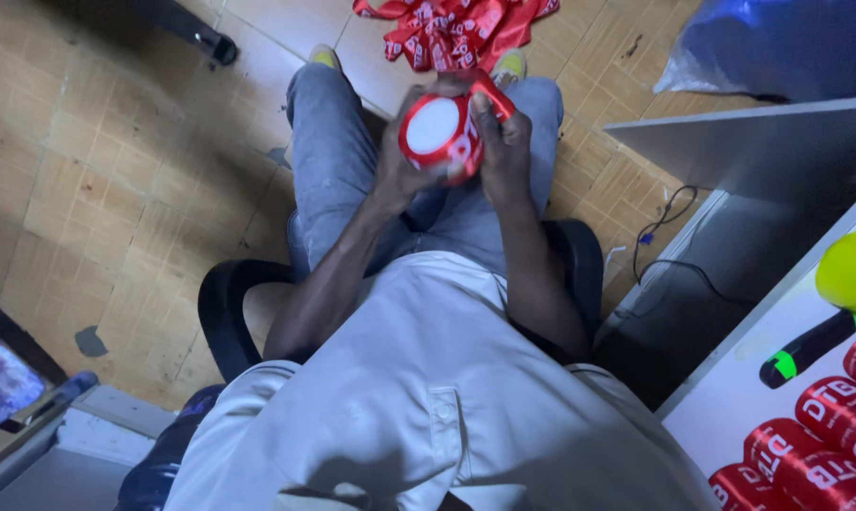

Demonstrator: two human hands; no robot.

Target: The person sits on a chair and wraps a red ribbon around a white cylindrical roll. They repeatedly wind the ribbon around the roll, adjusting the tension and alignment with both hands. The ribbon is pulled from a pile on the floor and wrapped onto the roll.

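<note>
Left hand (pixel 401 156) and right hand (pixel 503 142) both grasp a round, glossy red-and-white ribbon roll (pixel 439 132) above the lap, well clear of the white desk (pixel 731 397) edge; loose red ribbon (pixel 456 28) lies crumpled on the tiled floor (pixel 115 189).

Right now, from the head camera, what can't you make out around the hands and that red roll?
- Red ribbon roll: its far side and winding are hidden by the left hand and right hand.
- Ribbon pile: cut off by the top edge.
- Finished red rolls on the white table: cut off by the right and bottom edges.
- Yellow-green object: cut off at right, kind unclear.
</note>
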